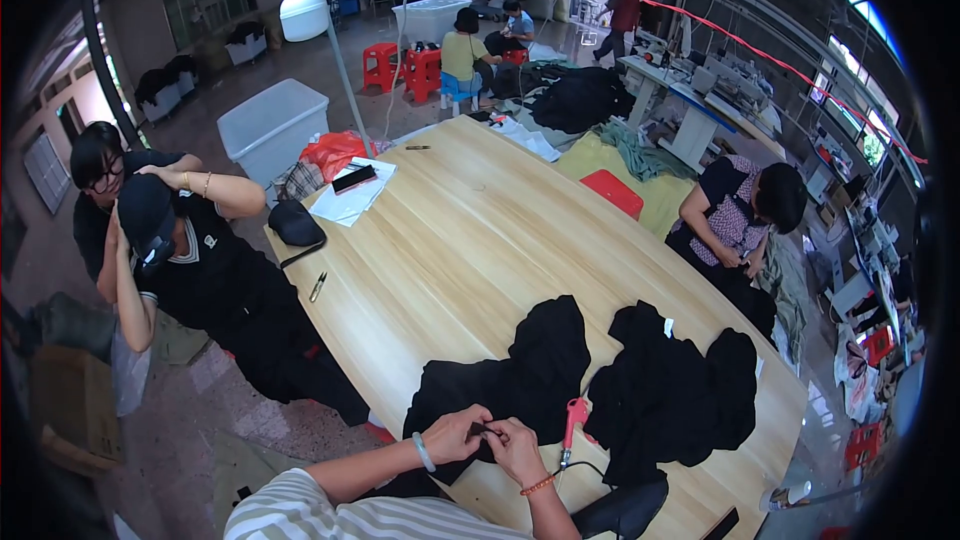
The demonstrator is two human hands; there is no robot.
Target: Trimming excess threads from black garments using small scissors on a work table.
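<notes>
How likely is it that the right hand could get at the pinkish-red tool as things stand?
Likely yes: the pinkish-red tool lies close beside the right hand, nothing visibly between them, though that hand is pinching black cloth.

A: What is sitting at the table's (480,230) left corner?
B: A rounded black item (296,224), kind unclear; snips (318,287) are lying near the left edge.
A: What is lying along the far-left edge?
B: A dark phone (353,179) is resting on white papers (343,206).
</notes>
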